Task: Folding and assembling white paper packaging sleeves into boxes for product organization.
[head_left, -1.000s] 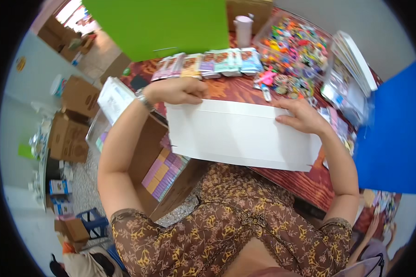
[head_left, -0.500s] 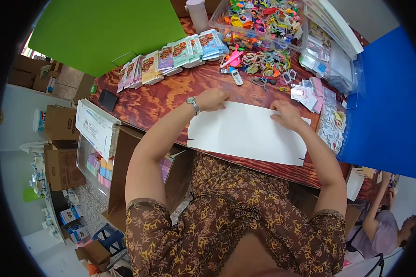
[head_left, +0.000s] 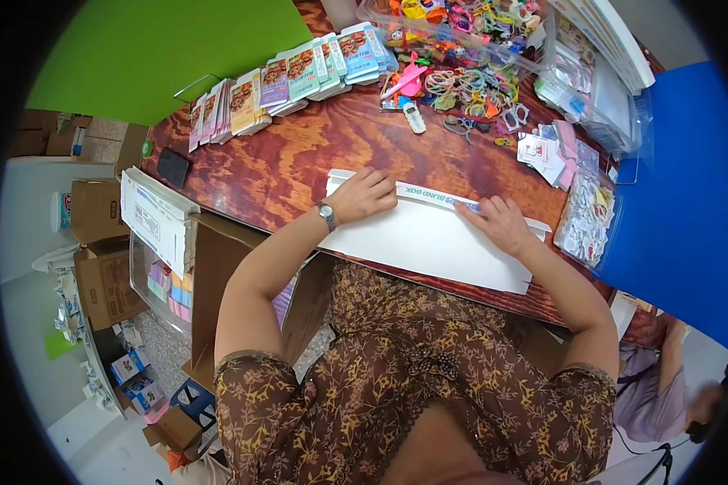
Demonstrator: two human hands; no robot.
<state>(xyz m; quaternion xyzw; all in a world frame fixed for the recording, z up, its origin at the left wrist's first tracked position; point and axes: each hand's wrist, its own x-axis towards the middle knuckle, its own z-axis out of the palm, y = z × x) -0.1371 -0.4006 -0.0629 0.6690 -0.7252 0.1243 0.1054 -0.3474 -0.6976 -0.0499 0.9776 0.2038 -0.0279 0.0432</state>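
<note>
A white flat cardboard box blank [head_left: 429, 238] lies on the table in front of me. Its far edge is folded up toward me as a narrow strip with coloured print. My left hand [head_left: 364, 196] is closed over the left part of that strip, fingers bent and pressed together. Farther right, my right hand [head_left: 501, 225] grips the same strip near its right end, with thumb and fingers at the fold. Both palms partly hide the card under them.
Small printed boxes [head_left: 287, 81] stand in a row at the far left. Colourful trinkets [head_left: 477, 93] lie beyond the blank, before a clear bin [head_left: 461, 36]. Cards [head_left: 546, 153] and a bag of small pieces [head_left: 586, 214] sit at right. A phone [head_left: 173, 167] rests left. A person [head_left: 659, 388] is at lower right.
The far edge of the blank has been folded up toward me, so its printed side now shows. Both hands have shifted slightly nearer along that edge.
</note>
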